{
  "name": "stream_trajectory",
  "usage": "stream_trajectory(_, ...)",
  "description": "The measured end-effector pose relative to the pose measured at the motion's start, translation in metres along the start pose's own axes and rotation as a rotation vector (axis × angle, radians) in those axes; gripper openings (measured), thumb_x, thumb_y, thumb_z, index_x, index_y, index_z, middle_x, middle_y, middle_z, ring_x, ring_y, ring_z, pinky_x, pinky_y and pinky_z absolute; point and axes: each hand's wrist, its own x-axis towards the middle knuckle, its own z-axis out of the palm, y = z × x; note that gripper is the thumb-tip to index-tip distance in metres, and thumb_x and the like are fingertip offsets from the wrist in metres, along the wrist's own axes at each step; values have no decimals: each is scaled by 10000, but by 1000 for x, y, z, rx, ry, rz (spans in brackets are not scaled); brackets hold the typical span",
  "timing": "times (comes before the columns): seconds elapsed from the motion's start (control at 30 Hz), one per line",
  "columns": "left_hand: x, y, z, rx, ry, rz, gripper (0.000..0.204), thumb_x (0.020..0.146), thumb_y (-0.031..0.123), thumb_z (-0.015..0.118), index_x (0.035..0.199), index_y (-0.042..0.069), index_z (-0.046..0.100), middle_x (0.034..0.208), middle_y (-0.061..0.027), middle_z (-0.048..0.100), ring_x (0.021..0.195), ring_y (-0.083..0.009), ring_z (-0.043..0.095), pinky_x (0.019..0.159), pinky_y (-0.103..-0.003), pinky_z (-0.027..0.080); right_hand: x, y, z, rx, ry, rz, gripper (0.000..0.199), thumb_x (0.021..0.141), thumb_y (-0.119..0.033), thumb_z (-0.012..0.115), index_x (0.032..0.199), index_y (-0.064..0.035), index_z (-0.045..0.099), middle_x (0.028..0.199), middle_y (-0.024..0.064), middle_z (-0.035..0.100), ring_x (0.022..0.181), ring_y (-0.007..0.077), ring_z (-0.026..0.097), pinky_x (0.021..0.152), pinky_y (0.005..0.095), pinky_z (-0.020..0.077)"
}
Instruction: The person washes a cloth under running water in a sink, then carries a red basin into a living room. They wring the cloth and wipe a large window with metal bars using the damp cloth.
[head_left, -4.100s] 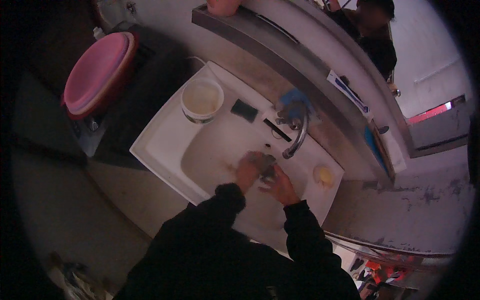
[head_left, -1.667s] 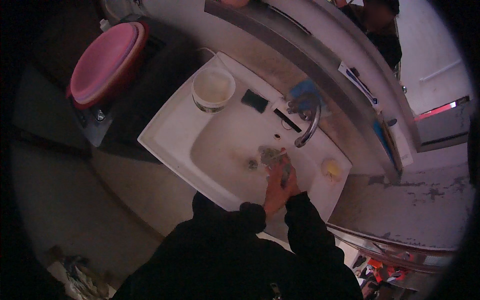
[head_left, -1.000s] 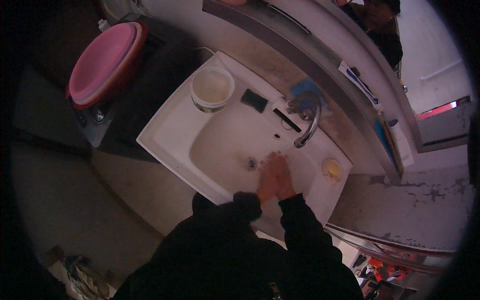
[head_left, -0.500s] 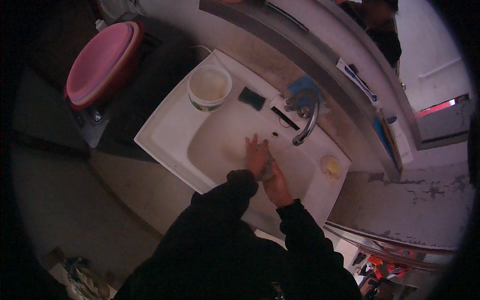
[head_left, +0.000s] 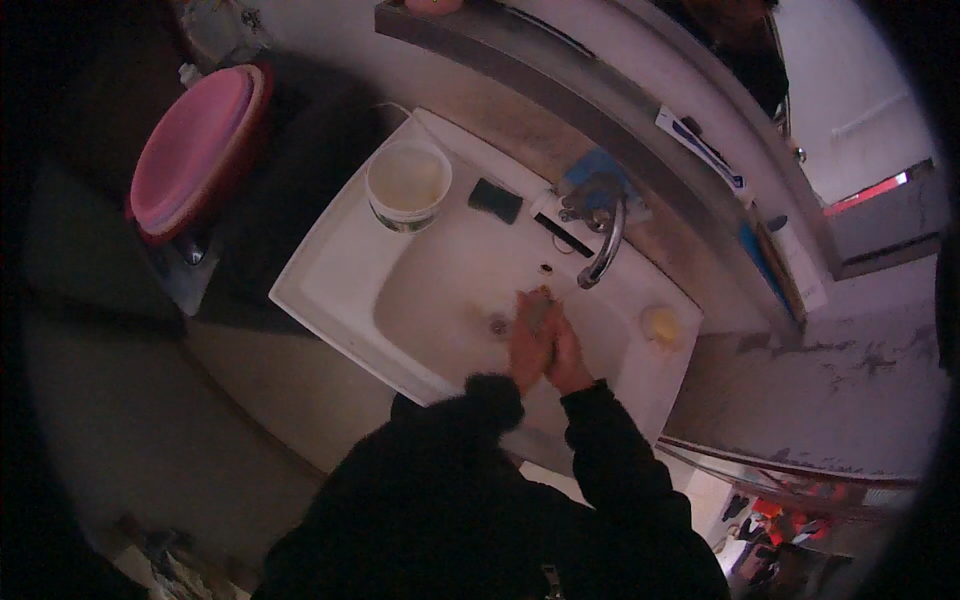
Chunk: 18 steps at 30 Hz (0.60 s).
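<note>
Your left hand (head_left: pixel 527 352) and right hand (head_left: pixel 567 357) are pressed together low over the bowl of a white, rectangular, hard-looking sink (head_left: pixel 325 282), fingers pointing toward its back edge. A small grey-green patch (head_left: pixel 540 310) shows at your fingers, right of the round metal drain (head_left: pixel 498 326); it is too blurred to tell whether it is lather or an object, so you cannot tell what your grip pinches, if anything. The step in hand looks like rubbing or rinsing; the next move seems to call for loosening the palms and turning them near the curved chrome faucet (head_left: pixel 608 245), whose spout ends just beyond your fingertips. Leave it clearance on that back side. Your widest open room is the bare bowl toward the left edge; the right edge offers less. A white round plastic bucket (head_left: pixel 407 188) stands by the back-left corner, a dark green rectangular scouring pad (head_left: pixel 494 201) lies along the back edge, and a pale yellow rounded lump (head_left: pixel 662 326) sits near the back-right corner.
</note>
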Motion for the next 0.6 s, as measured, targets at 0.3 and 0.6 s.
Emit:
stream_trajectory(0.3, 43, 8, -34, 628, -192, -103, 470, 932, 215, 607, 1316, -37, 506, 1480, -234, 432, 1426, -334, 351, 1164, -407, 295, -13, -19, 8, -139, 9, -12, 462, 1068, -411, 405, 1446, -148, 445, 1424, 20, 499, 1308, 203, 462, 1120, 385, 353)
stream_trajectory(0.6, -5, -47, 6, 544, 90, 170, 477, 968, 271, 582, 1338, -13, 479, 1465, -220, 433, 1382, -337, 397, 1142, -418, 325, -1, 6, -2, 47, 271, -88, 494, 1053, -429, 436, 1484, -195, 377, 1476, 26, 421, 1343, 218, 436, 1145, 422, 338)
